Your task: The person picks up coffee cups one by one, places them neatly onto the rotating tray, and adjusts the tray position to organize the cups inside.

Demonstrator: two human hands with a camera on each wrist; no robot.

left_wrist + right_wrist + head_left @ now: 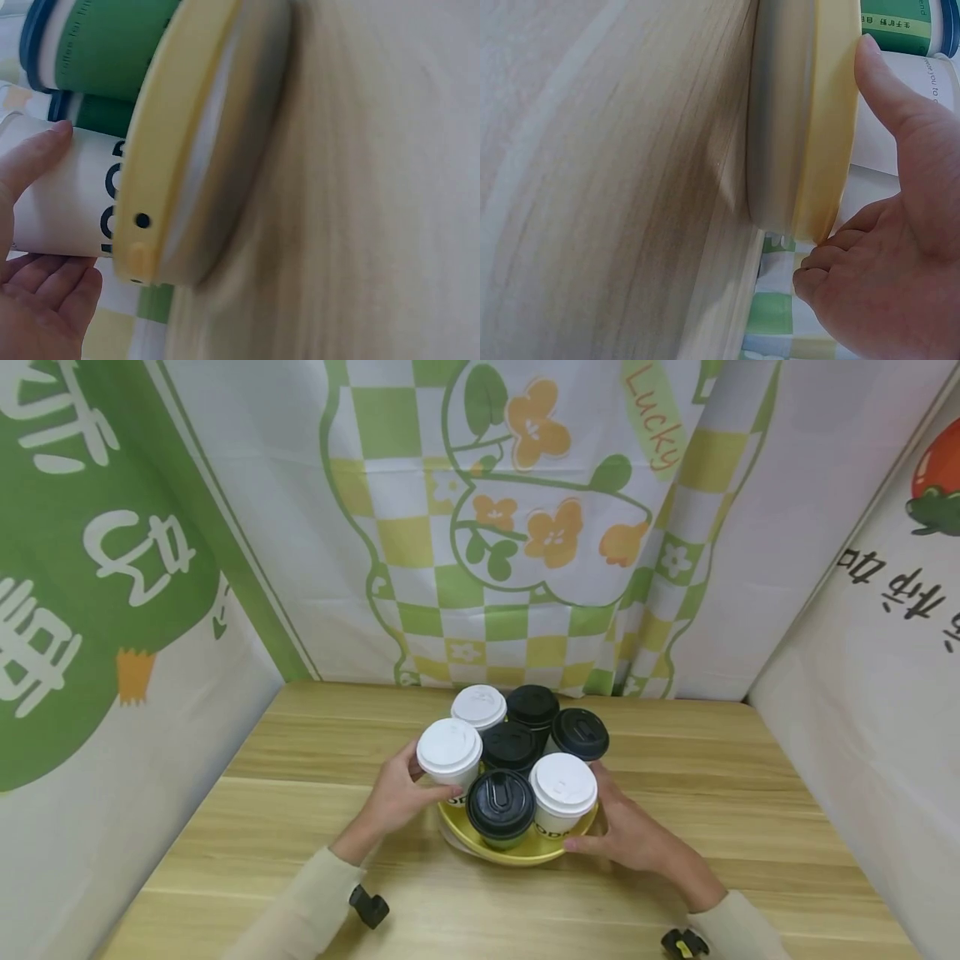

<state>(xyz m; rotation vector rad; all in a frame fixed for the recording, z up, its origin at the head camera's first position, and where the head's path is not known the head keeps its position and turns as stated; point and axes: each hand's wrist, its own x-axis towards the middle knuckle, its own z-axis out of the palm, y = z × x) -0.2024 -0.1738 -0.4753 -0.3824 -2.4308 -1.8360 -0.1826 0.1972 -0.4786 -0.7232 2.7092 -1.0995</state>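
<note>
A round yellow tray [517, 853] with a smooth, low rim is sitting on the pale wood-grain table [675, 760], near the middle and toward the front edge. Seven paper cups are standing upright on it, packed tight and touching: three with white domed lids [449, 747] and four with glossy black lids [500, 803]. In the left wrist view the cup walls are showing green and white with printed lettering.

The left hand [393, 802] is reaching to the tray's left side; its thumb is lying against the white cup [60, 195], the fingers loosely curved under it, not clamped. The right hand [633, 835] is holding the tray's right rim, thumb pressing on top of the yellow edge [829, 112] and fingers curling beneath it.

The tray is resting flat, its underside meeting the table in both wrist views. Bare wood is lying open on either side of the tray and behind it. Printed cloth walls [525, 527] are closing in the table at the back, left and right, where the board is ending
</note>
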